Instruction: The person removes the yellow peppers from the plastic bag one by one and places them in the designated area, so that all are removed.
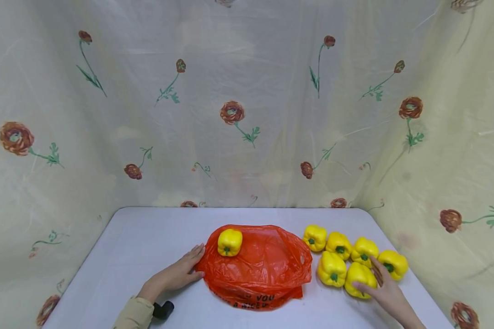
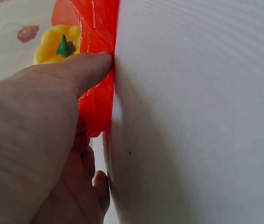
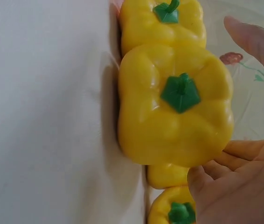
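Note:
A red plastic bag (image 1: 267,260) with black print lies flat on the white table, and one yellow bell pepper (image 1: 229,240) with a green stem rests on its upper left part. My left hand (image 1: 181,270) touches the bag's left edge with thumb and fingers spread; in the left wrist view the thumb (image 2: 87,69) lies along the red plastic. On the right, my right hand (image 1: 386,290) reaches around the nearest bell pepper (image 1: 359,275), thumb on one side and fingers on the other. The right wrist view has that pepper (image 3: 143,116) between the spread thumb and fingers, still on the table.
Several more yellow bell peppers (image 1: 331,265) stand close together right of the bag and around my right hand. A small black object (image 1: 163,310) shows beside my left sleeve (image 1: 135,314). Flower-printed curtains (image 1: 247,164) hang behind the table (image 1: 148,228) and at both sides.

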`<state>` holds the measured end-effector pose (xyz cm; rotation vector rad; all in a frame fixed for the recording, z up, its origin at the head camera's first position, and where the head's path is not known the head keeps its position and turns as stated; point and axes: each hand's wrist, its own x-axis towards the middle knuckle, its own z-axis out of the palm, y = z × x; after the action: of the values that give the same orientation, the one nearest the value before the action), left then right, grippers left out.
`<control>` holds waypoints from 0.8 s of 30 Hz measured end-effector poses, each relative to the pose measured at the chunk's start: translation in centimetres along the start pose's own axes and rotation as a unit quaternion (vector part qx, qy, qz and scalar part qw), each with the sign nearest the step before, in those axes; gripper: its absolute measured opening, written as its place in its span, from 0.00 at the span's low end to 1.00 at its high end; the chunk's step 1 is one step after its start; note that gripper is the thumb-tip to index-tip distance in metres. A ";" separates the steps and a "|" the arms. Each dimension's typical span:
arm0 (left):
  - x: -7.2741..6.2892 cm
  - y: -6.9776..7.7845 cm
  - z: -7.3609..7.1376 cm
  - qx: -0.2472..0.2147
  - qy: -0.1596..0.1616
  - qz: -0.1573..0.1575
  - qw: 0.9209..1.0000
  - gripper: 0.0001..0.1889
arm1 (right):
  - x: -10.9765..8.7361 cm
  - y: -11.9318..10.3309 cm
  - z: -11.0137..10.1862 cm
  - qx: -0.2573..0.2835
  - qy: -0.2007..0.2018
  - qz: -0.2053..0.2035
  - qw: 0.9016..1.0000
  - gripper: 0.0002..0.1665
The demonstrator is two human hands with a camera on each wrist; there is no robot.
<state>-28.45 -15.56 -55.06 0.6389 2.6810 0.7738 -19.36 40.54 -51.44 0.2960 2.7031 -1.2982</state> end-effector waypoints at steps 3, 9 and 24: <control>-0.1 0.1 0.0 0.002 -0.002 -0.002 1.000 0.42 | -0.1 -0.6 0.0 0.002 0.012 -0.019 1.000 0.67; -0.1 0.2 0.0 0.004 -0.003 -0.006 1.000 0.42 | 0.0 -2.6 0.2 -0.005 0.020 -0.056 0.998 0.65; -0.1 0.2 0.0 -0.002 -0.007 -0.009 1.000 0.41 | 1.6 -9.5 3.5 0.016 -0.002 -0.164 0.986 0.56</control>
<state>-28.32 -15.49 -54.96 0.6154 2.6677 0.7673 -23.05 32.16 -46.74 -0.1574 2.8162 -1.4168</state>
